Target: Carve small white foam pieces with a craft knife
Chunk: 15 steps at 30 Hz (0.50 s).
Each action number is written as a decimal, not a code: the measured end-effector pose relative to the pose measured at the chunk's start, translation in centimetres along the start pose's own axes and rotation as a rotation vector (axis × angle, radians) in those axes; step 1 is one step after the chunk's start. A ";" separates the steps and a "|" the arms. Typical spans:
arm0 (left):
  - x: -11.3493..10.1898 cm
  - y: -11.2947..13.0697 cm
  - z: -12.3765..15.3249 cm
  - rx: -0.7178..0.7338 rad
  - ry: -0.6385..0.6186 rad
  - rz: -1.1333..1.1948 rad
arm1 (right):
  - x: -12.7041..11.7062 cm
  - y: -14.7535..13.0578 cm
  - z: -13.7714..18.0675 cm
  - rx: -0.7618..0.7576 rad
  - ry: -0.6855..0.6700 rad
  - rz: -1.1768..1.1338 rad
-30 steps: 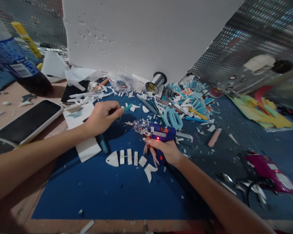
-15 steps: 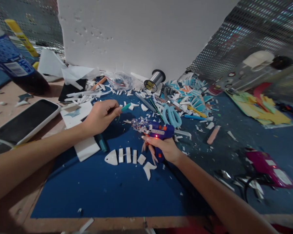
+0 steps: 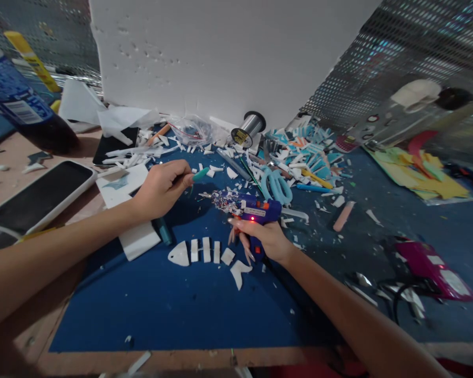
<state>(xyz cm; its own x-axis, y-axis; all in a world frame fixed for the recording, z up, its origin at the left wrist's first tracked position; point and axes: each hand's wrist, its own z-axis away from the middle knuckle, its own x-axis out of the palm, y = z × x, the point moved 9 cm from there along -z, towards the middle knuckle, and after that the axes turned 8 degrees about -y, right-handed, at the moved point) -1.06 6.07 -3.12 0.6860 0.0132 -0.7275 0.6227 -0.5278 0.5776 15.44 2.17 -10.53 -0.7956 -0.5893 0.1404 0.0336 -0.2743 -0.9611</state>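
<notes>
My left hand (image 3: 166, 186) is closed, thumb and fingertips pinching a small teal strip (image 3: 201, 175) whose exact kind I cannot make out. My right hand (image 3: 266, 239) wraps the handle of a blue glue gun (image 3: 260, 207) with a lit red light. The gun's nozzle, caked with white scraps, points left, below and slightly right of the teal strip. A clear glue stick (image 3: 295, 214) juts from its back. In front of both hands, white foam pieces lie in a fish-skeleton row: a head (image 3: 180, 254), several small blocks (image 3: 206, 250) and a tail (image 3: 239, 273).
A blue mat (image 3: 161, 320) covers the table. Behind lie foam scraps (image 3: 315, 144), light-blue scissors (image 3: 276, 186) and a wire spool (image 3: 248, 128) against a white board (image 3: 228, 58). At left are a phone (image 3: 39, 197) and a bottle (image 3: 27, 105); at right, a magenta packet (image 3: 433, 270).
The teal strip in my left hand has shifted slightly left. My right hand and the glue gun stay almost where they were, and the foam pieces lie unchanged.
</notes>
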 end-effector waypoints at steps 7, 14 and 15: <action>0.2 -0.1 0.0 -0.007 -0.018 0.014 | 0.2 -0.3 -0.1 -0.001 -0.011 0.025; 0.2 0.0 0.0 0.001 -0.014 0.019 | 0.1 -0.1 0.0 -0.025 -0.032 0.064; 0.2 0.0 0.0 0.006 -0.015 0.020 | 0.0 0.0 0.0 -0.022 -0.028 0.065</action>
<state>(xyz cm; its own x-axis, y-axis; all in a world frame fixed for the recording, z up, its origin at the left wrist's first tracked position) -0.93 6.11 -3.25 0.6922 -0.0099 -0.7216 0.6071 -0.5326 0.5897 15.43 2.16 -10.53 -0.7747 -0.6268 0.0834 0.0716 -0.2179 -0.9733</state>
